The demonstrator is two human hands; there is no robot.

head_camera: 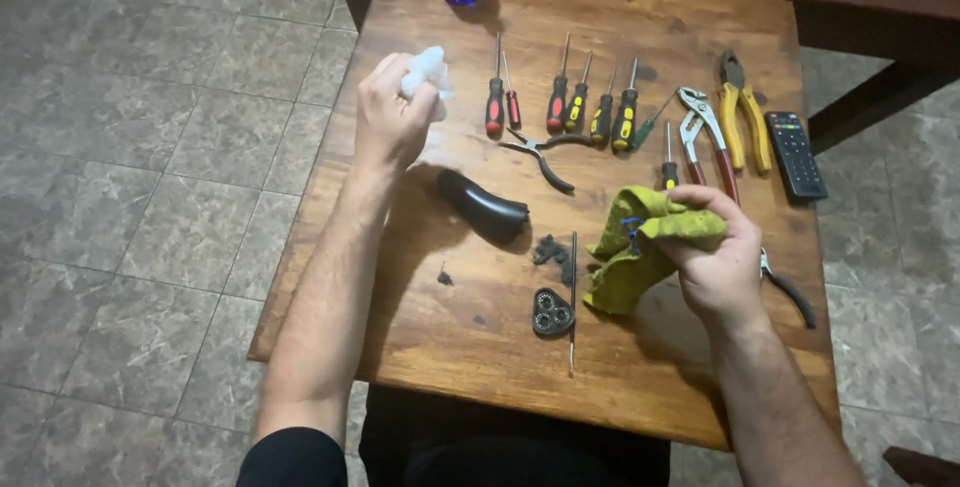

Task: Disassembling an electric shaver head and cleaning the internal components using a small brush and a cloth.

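Left hand raised over the table, fingers pinching a white wad; right hand fingers pressed around a yellow-green cloth; black handle lies between, long axis slanting, nearer the left.
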